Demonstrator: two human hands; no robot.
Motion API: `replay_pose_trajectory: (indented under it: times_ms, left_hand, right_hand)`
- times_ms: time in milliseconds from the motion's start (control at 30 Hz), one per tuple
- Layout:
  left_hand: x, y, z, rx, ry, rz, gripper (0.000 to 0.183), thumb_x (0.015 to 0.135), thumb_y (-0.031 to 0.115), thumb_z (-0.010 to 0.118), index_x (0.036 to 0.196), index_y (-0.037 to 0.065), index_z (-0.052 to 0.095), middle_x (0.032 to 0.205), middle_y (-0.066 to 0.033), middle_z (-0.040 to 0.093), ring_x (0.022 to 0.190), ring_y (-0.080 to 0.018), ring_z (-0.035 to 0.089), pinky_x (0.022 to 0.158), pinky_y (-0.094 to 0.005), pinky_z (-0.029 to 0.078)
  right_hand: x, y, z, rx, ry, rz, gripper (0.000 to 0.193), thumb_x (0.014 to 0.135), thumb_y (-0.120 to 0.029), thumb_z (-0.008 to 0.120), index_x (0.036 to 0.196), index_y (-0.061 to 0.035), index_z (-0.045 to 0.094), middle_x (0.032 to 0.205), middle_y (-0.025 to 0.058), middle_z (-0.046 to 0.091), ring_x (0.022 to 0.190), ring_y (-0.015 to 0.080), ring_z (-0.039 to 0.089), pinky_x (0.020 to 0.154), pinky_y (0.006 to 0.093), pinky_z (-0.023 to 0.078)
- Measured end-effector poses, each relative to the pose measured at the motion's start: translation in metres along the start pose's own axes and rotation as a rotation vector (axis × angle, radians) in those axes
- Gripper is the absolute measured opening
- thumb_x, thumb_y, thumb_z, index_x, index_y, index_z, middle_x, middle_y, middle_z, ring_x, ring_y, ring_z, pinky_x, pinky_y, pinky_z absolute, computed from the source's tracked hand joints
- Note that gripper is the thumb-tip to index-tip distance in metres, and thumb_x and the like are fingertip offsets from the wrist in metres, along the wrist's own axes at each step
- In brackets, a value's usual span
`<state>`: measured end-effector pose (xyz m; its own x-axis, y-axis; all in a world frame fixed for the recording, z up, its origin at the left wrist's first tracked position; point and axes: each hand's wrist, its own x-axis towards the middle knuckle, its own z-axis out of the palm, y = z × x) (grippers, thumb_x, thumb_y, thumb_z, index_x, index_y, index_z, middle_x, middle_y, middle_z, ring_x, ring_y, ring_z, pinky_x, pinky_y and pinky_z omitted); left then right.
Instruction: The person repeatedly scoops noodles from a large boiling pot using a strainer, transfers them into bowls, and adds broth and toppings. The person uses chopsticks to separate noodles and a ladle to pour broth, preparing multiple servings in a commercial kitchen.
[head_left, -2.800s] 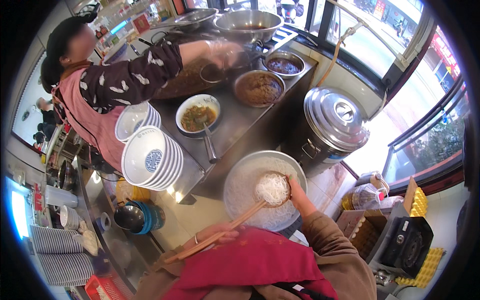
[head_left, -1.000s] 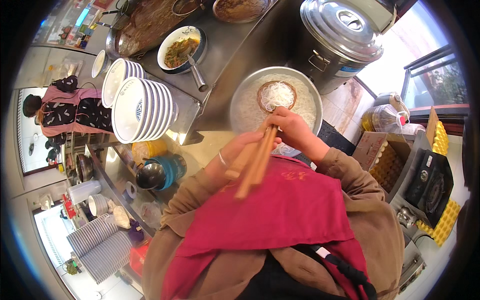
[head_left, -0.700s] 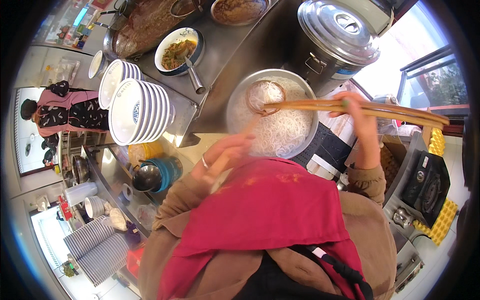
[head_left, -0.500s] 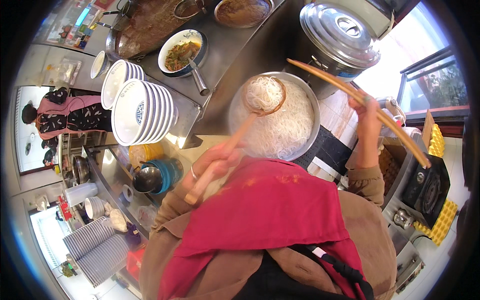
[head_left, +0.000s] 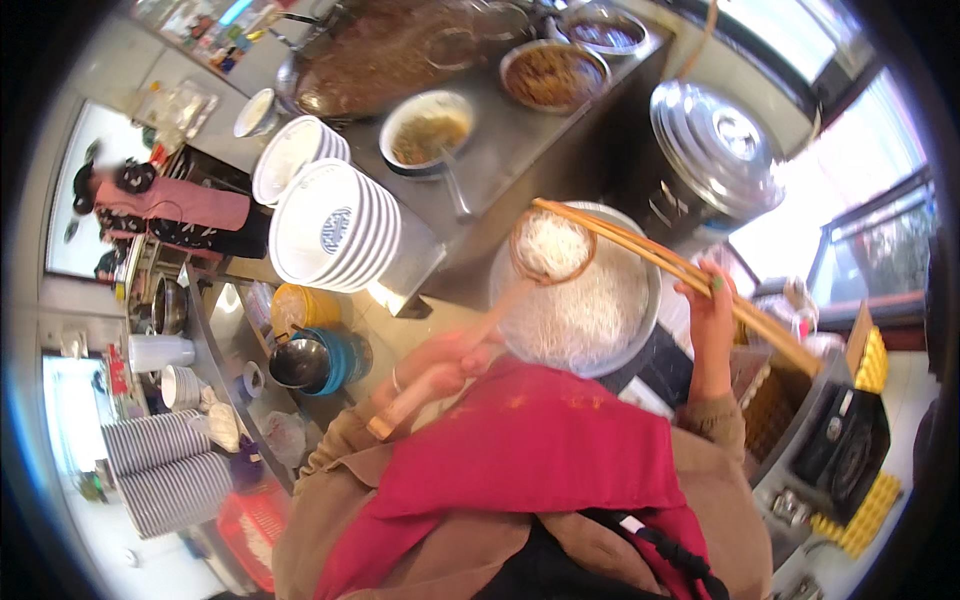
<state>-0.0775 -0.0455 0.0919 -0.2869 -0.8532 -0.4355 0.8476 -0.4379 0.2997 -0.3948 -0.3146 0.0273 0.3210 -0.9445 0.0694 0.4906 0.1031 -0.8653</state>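
Note:
My left hand (head_left: 435,368) is closed round the wooden handle of a noodle strainer (head_left: 506,308). White noodles (head_left: 553,246) fill its round basket, which is above a large metal basin (head_left: 656,296). More white rice noodles (head_left: 585,325) lie in the basin. In my right hand (head_left: 711,312) is a pair of long wooden chopsticks (head_left: 645,250). They slant up to the left, with their tips at the far edge of the strainer's basket. Whether the tips touch the noodles, I cannot tell.
Stacked white bowls (head_left: 318,225) stand left of the basin. On the metal counter behind are a bowl of chopped food (head_left: 428,135) with a spoon, a sauce pan (head_left: 555,75) and a big brown pot (head_left: 390,55). A lidded steel pot (head_left: 715,150) is at far right. Another person (head_left: 185,205) stands at left.
The chopsticks have swung left, and their tips have come to the strainer's basket. My view has shifted, so the surroundings sit lower and further right. The strainer still holds its noodles.

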Motion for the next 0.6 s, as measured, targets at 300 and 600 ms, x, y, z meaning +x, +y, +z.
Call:
replay_pose_trajectory:
  times_ms: [300,600]
  left_hand:
    - [-0.071,0.073,0.090,-0.406,-0.418,0.174,0.050,0.092,-0.004,0.035,0.137,-0.017,0.016,0.081,-0.0141,0.043,0.064,-0.0179,0.049,0.037,-0.0249,0.050]
    - [-0.029,0.249,0.126,-0.129,-0.300,0.366,0.043,0.092,-0.003,0.039,0.131,-0.016,0.025,0.090,-0.0101,0.042,0.066,-0.0142,0.043,0.046,-0.0221,0.045]
  right_hand:
    - [0.027,-0.010,-0.016,0.095,0.117,-0.193,0.036,0.099,-0.029,0.048,0.118,0.0008,0.055,0.111,0.0127,0.061,0.085,0.0225,0.065,0.081,0.0350,0.054]
    - [0.035,0.010,0.012,0.143,0.167,-0.160,0.034,0.099,-0.026,0.047,0.116,0.0012,0.056,0.105,0.0117,0.062,0.082,0.0194,0.064,0.076,0.0298,0.055]
